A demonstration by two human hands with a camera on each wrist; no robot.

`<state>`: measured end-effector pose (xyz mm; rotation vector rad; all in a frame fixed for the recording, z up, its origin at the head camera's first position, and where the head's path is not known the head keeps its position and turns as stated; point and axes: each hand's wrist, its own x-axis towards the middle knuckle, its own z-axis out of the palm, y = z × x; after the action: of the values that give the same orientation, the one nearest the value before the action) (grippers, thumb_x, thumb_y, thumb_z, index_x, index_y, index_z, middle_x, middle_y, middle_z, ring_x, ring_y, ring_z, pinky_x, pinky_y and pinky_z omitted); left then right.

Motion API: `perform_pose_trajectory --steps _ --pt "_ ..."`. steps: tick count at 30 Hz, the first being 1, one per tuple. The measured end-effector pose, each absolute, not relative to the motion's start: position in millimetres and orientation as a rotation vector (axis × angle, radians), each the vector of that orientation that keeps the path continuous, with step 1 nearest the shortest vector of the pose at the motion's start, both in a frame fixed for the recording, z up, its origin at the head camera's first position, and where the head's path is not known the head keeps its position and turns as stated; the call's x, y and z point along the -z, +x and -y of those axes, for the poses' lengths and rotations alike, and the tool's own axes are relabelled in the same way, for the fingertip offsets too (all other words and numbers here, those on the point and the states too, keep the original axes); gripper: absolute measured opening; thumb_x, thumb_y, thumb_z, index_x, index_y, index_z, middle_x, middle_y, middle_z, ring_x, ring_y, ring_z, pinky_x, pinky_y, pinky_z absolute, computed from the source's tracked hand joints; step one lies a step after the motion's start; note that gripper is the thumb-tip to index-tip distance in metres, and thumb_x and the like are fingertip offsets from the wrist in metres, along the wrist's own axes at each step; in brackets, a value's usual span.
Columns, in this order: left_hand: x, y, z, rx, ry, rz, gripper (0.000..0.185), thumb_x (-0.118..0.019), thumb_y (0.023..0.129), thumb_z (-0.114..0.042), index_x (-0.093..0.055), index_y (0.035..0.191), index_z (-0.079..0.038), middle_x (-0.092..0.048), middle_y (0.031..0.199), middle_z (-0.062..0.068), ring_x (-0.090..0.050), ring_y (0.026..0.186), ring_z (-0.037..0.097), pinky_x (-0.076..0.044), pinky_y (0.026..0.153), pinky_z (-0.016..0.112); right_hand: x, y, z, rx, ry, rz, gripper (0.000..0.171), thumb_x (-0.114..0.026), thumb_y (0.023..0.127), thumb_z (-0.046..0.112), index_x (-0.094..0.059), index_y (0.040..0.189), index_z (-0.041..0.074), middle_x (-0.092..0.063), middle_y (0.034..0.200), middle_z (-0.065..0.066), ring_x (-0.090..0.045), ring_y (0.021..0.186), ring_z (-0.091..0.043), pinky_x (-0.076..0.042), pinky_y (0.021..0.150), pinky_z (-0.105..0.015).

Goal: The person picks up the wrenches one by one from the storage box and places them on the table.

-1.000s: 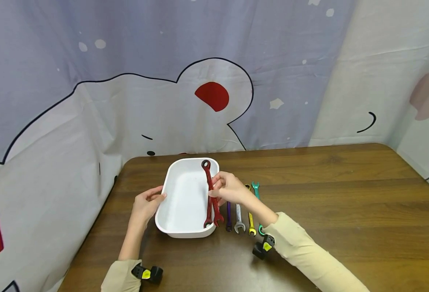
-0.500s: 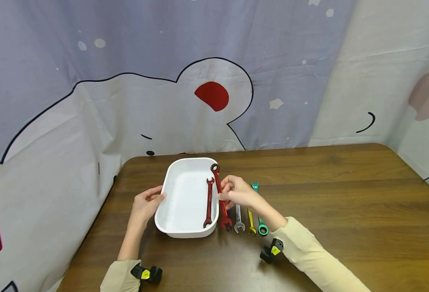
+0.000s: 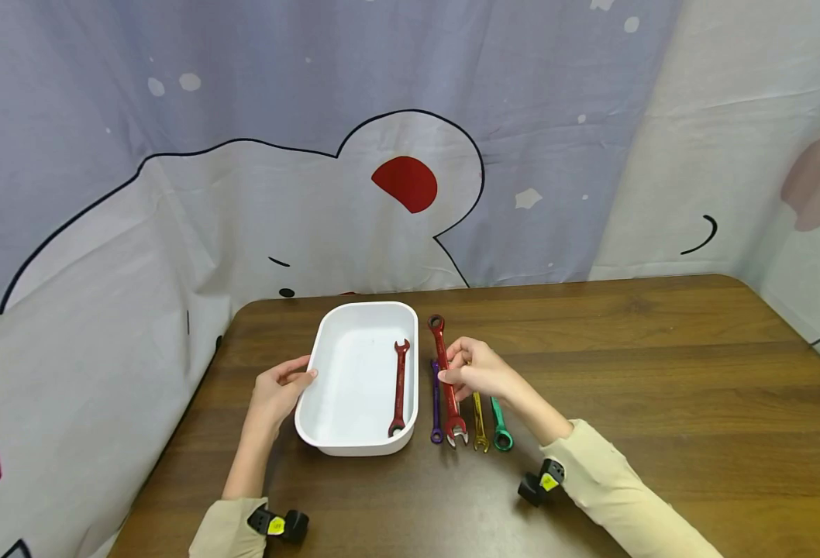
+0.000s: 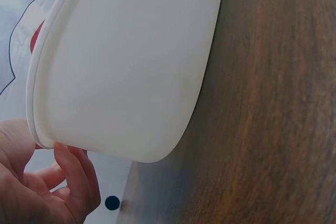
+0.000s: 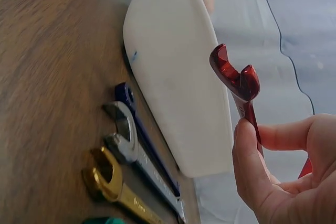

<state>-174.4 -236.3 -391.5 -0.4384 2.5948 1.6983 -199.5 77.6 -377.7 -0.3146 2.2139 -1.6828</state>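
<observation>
Wrenches lie in a row on the brown table (image 3: 626,372) in my head view, just right of the white tray (image 3: 354,434): a purple wrench (image 3: 435,415), a silver wrench (image 3: 460,435) mostly hidden, a yellow wrench (image 3: 480,425) and a green wrench (image 3: 499,422). My right hand (image 3: 478,372) pinches the long red wrench (image 3: 443,360) by its shank between thumb and fingertips, holding it above that row, over the silver one, ring end pointing away from me. My left hand (image 3: 277,391) grips the left rim of the tray, thumb on the edge, fingers curled round it. Inside the tray, near its right wall, lies a smaller red wrench (image 3: 399,386). At my left wrist I see the tray's rounded outer wall (image 4: 131,77) standing on the table (image 4: 273,129), with my fingers (image 4: 73,177) curled under its lip. At my right wrist, my thumb and fingers (image 5: 252,161) pinch the long red wrench (image 5: 239,85), its open jaw end raised beside the tray (image 5: 173,93); below on the table (image 5: 47,77) lie the purple wrench (image 5: 142,135), silver wrench (image 5: 131,150) and yellow wrench (image 5: 113,184) side by side
</observation>
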Motion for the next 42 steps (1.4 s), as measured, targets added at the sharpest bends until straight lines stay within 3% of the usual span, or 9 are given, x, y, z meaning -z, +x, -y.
perform_pose_trajectory --steps 10,28,42 --pt "392 -173 237 -1.696 -0.429 -2.594 0.044 -0.063 0.092 -0.021 -0.057 0.131 -0.001 -0.068 0.109 0.014 -0.061 0.091 0.013 -0.049 0.071 0.019 380 -199 -90 1.710 -0.276 -2.200 0.030 -0.063 0.083 0.000 -0.047 0.106 -0.009 -0.052 0.076 -0.002 -0.053 0.060 -0.012 -0.054 0.054 -0.027" --pt "392 -173 237 -1.701 -0.439 -2.581 0.044 -0.064 0.092 -0.021 -0.057 0.131 -0.001 -0.066 0.112 0.018 -0.062 0.094 0.018 -0.050 0.072 0.022 388 -197 -113 1.656 -0.218 -2.252 0.030 -0.064 0.081 0.002 -0.049 0.105 -0.009 -0.055 0.072 0.000 -0.054 0.060 -0.010 -0.054 0.055 -0.027" --pt "391 -174 237 -1.708 -0.439 -2.572 0.044 -0.064 0.092 -0.020 -0.056 0.131 -0.001 -0.066 0.110 0.018 -0.060 0.088 0.012 -0.049 0.069 0.020 390 -198 -128 1.648 -0.154 -2.238 0.030 -0.065 0.082 0.003 -0.050 0.105 -0.009 -0.057 0.071 0.001 -0.056 0.055 -0.010 -0.056 0.058 -0.028"
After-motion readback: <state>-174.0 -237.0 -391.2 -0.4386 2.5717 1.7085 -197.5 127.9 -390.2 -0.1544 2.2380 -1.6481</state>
